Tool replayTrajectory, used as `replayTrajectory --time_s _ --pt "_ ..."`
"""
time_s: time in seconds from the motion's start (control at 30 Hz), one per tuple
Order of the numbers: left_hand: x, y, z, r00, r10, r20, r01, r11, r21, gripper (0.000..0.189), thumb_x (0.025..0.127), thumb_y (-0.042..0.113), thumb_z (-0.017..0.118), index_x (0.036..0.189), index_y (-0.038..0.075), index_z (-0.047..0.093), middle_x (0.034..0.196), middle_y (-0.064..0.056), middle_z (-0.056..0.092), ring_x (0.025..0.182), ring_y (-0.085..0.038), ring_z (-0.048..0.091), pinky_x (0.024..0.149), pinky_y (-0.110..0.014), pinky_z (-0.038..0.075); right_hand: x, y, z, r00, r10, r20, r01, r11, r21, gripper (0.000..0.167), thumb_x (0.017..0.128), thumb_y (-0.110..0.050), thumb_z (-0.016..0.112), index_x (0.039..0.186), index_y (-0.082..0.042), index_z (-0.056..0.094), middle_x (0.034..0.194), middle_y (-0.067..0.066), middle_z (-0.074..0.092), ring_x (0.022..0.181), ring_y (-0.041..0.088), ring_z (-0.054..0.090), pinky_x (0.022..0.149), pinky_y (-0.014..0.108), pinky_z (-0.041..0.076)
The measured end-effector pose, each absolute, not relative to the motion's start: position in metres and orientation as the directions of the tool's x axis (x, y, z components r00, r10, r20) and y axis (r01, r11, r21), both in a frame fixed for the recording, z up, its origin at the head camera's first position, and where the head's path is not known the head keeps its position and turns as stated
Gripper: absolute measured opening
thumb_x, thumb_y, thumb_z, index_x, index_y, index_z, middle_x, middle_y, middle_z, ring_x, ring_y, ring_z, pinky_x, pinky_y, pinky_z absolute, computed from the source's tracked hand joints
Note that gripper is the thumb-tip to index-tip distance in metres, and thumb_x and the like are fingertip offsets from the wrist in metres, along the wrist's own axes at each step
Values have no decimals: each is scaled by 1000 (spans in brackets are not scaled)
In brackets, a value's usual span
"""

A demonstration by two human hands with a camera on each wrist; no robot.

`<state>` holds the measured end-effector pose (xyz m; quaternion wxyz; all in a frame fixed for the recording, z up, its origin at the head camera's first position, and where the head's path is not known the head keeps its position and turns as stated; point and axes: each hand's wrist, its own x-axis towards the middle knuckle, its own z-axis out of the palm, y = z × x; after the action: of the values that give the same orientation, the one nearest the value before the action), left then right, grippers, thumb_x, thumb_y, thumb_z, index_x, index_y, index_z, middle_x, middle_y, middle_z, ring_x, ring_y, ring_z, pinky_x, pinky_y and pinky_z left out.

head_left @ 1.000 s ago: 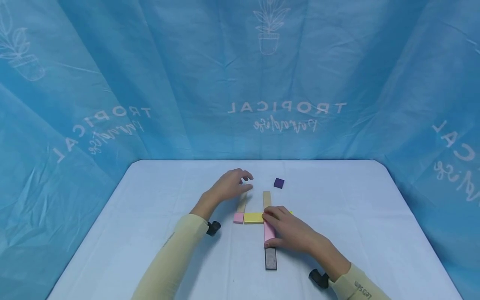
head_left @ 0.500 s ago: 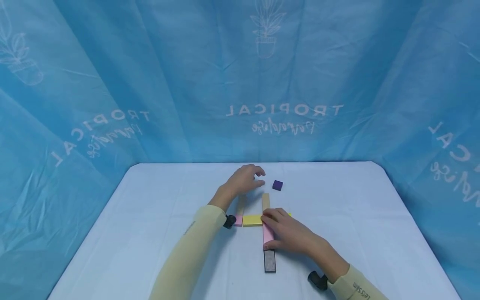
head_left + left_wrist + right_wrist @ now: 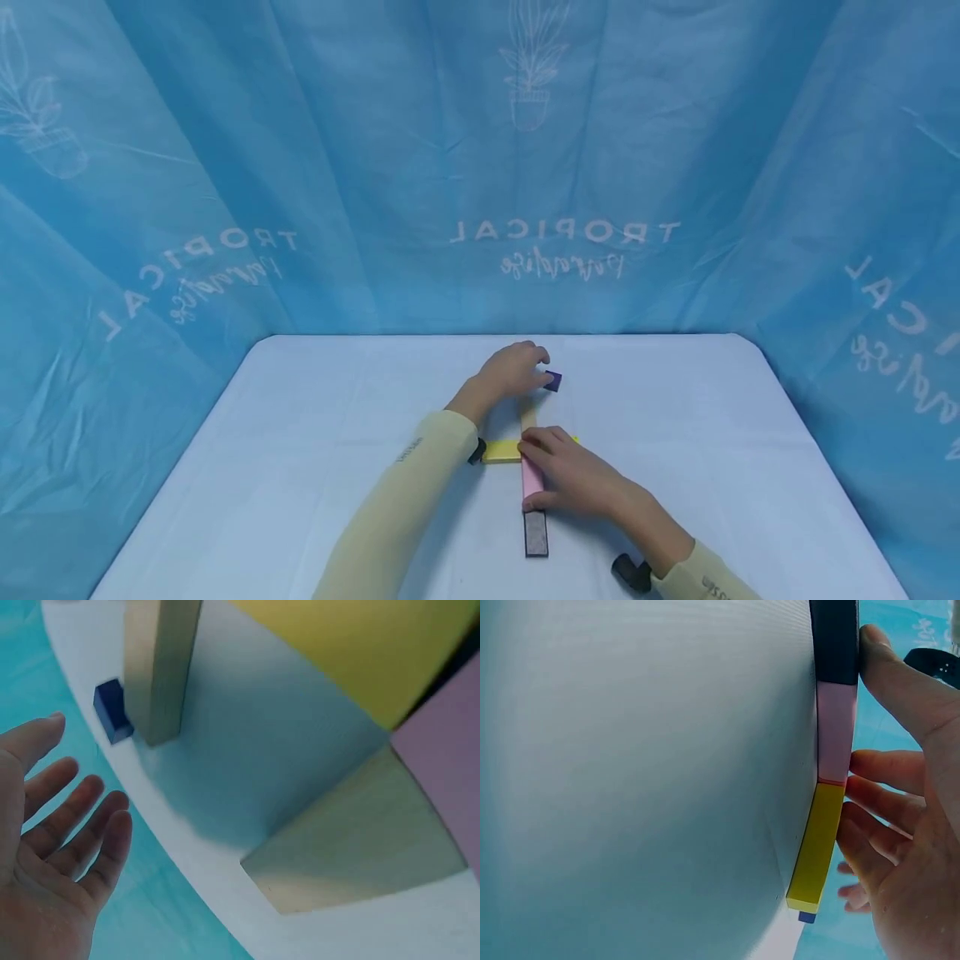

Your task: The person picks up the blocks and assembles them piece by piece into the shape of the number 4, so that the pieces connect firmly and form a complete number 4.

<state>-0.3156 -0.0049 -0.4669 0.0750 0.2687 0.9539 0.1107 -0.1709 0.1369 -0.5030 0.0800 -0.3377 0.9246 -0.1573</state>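
My left hand (image 3: 510, 369) reaches over the far part of the table, its fingers loosely bent beside a small dark purple block (image 3: 556, 383). In the left wrist view that palm has nothing in it, and the block stands apart from the fingertips. My right hand (image 3: 581, 477) rests on the joined blocks, fingertips on the pink block (image 3: 532, 485) and the yellow block (image 3: 816, 847). Its thumb touches where the pink block meets the dark grey block (image 3: 536, 535). One wooden block (image 3: 528, 410) extends beyond; another wooden block (image 3: 322, 847) adjoins a pink block (image 3: 446, 742), which the left arm hides in the head view.
The blocks lie on a white-covered table (image 3: 337, 417). A blue printed curtain (image 3: 375, 167) surrounds its back and sides. Each wrist carries a small black camera, such as the right wrist's camera (image 3: 630, 573).
My left hand has moved to the right, over the wooden blocks, to beside the purple block. My right hand keeps its place on the blocks. The head view has shifted slightly.
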Motion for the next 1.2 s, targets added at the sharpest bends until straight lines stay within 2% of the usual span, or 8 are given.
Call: replayTrajectory --time_s 0.27,0.5,0.73,0.97,1.2 --pt "-305 19 -475 -792 605 -78 592 793 140 44 92 41 62 130 19 58 126 -1 56 112 -16 54 94 -33 45 -167 139 -504 -742 -671 7 -629 692 -353 81 81 -64 62 142 -12 47 145 1 38 132 19 33 104 39 36" --pt "-297 25 -479 -783 614 -97 610 789 75 44 91 40 63 130 18 59 122 -1 58 111 -16 52 94 -31 45 -167 136 -507 -741 -672 5 -628 690 -360 82 81 -66 60 142 -12 48 144 -1 40 130 18 34 104 40 36" --pt "-297 22 -489 -788 612 -75 608 791 62 26 94 25 61 118 17 66 111 2 59 102 -14 52 89 -29 46 -166 137 -507 -737 -676 17 -639 688 -345 82 81 -66 60 141 -11 49 143 0 40 130 18 34 103 40 37" --pt "-298 21 -492 -787 616 -40 615 788 30 18 95 21 60 109 17 69 103 3 58 93 -13 51 83 -27 47 -166 137 -508 -733 -680 27 -645 681 -347 81 82 -65 60 141 -11 48 143 1 40 130 18 33 104 39 36" --pt "-302 16 -485 -801 598 -26 591 797 123 25 94 23 62 117 16 67 107 1 59 98 -14 55 90 -29 47 -168 138 -505 -736 -677 20 -644 691 -329 82 81 -66 60 141 -11 48 144 1 39 131 18 33 103 39 37"
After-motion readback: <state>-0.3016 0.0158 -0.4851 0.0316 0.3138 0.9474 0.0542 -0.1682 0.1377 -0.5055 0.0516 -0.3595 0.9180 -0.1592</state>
